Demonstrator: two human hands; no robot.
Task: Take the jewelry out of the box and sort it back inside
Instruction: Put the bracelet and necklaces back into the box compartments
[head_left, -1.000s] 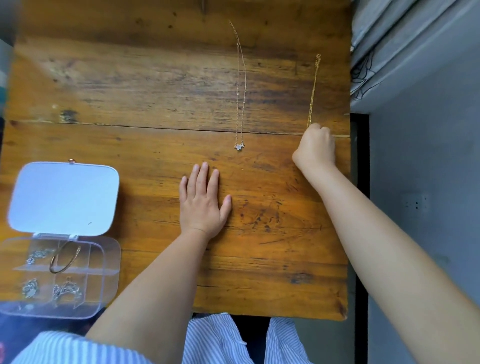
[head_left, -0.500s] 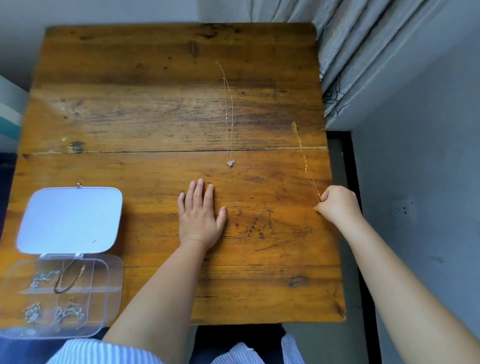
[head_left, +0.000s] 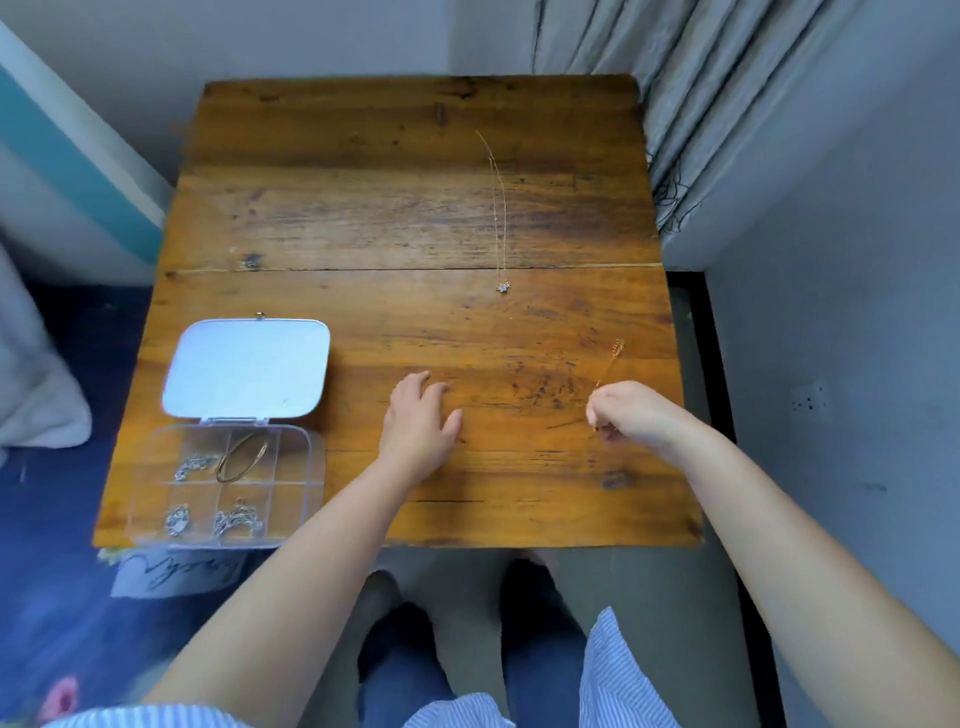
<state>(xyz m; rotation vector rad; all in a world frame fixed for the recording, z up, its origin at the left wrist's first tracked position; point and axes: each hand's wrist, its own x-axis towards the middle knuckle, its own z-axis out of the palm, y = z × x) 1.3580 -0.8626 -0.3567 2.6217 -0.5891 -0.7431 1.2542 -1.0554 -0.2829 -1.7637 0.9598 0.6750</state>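
Note:
A clear plastic jewelry box (head_left: 306, 467) lies open at the table's front left, its white lid (head_left: 247, 368) flat behind it. Its compartments hold a gold bangle (head_left: 241, 457) and several silver pieces (head_left: 236, 522). A thin necklace with a small pendant (head_left: 502, 285) is stretched out on the wood toward the back. My right hand (head_left: 626, 413) is closed around a gold chain (head_left: 609, 364) near the right edge; only its short far end shows. My left hand (head_left: 421, 428) rests on the table's middle, fingers loosely apart, holding nothing.
The wooden table (head_left: 363, 218) stands against a grey wall, with curtains (head_left: 623, 47) at the back right. A dark rug lies on the floor at the left. My legs are under the front edge.
My right hand has drawn the gold chain toward me along the right edge, gathering most of it. My left hand has lifted slightly from flat. The head has pulled back, showing the whole table.

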